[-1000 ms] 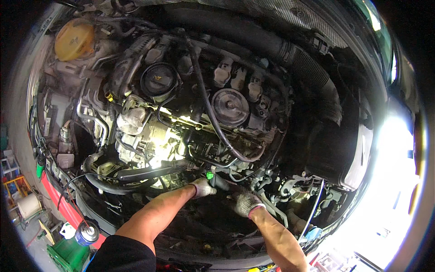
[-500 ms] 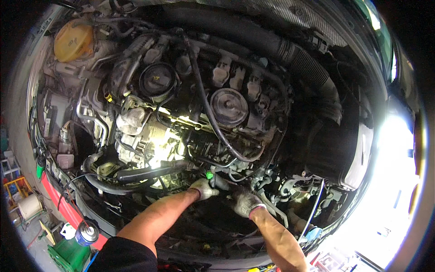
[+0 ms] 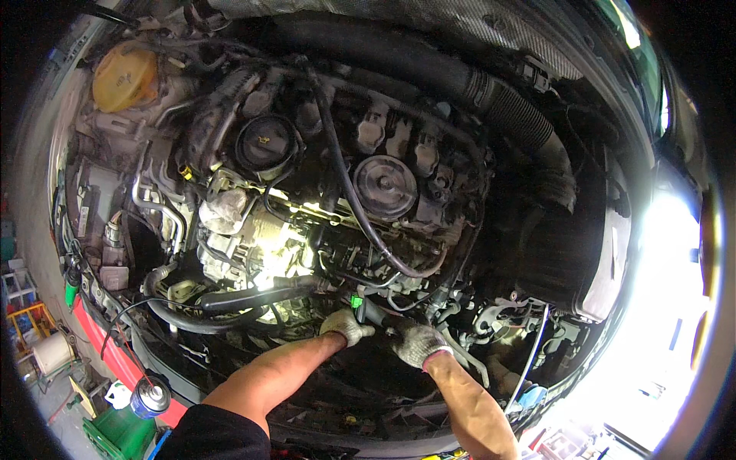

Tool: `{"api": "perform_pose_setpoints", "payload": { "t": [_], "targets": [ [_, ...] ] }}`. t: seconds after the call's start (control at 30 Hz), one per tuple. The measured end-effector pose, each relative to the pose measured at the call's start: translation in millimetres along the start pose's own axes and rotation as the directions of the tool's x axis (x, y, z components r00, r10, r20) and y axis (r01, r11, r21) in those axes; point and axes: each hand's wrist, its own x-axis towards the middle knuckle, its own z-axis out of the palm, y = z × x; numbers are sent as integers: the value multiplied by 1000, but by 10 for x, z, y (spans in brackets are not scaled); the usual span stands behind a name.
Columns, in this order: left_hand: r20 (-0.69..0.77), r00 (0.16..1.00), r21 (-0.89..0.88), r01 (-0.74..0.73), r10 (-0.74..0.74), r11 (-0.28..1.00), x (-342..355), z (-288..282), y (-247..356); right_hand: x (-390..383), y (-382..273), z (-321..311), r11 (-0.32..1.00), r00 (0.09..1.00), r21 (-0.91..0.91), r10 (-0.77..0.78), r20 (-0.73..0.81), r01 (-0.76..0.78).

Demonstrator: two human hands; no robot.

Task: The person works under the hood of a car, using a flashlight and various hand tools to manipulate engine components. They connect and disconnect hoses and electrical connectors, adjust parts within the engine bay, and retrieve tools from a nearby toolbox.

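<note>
My left hand (image 3: 346,327), in a pale work glove, is low in the middle of the engine bay with its fingers curled and partly hidden. Just beyond its fingertips is a bright green piece (image 3: 357,302) at the end of a dark tube-shaped piece (image 3: 374,313). That dark piece slants down to the right, where my right hand (image 3: 418,344), gloved too, is closed around its lower end. Whatever the left fingers grip cannot be made out. A long black hose (image 3: 261,294) ends a little left of the green piece.
The engine (image 3: 386,186) fills the bay beyond my hands, crossed by a loose black hose (image 3: 337,157). A yellowish reservoir (image 3: 124,78) sits far left, a black box (image 3: 548,253) at right. A thin pale rod (image 3: 529,356) slants right of my forearm. A spray can (image 3: 150,397) stands by the red edge.
The dark piece and its green end have tilted and shifted slightly downward. My left hand has turned a little beside it, and my right hand stays nearly in place.
</note>
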Motion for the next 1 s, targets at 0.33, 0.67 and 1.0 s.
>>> {"api": "perform_pose_setpoints", "payload": {
  "t": [0.33, 0.67, 1.0],
  "targets": [
    [4, 991, 74, -135, 135, 988, 167, -4, -140, 0, 44, 8, 1000, 999, -17, 20, 35, -19],
    [221, 975, 125, -1, -27, 992, 313, -78, -115, -25, -76, -87, 999, 998, 10, -36, 56, 36],
    [-73, 993, 43, 93, -90, 995, -39, -37, 155, 125, 218, 434, 977, 978, -85, -200, -60, 194]
  ]
}}
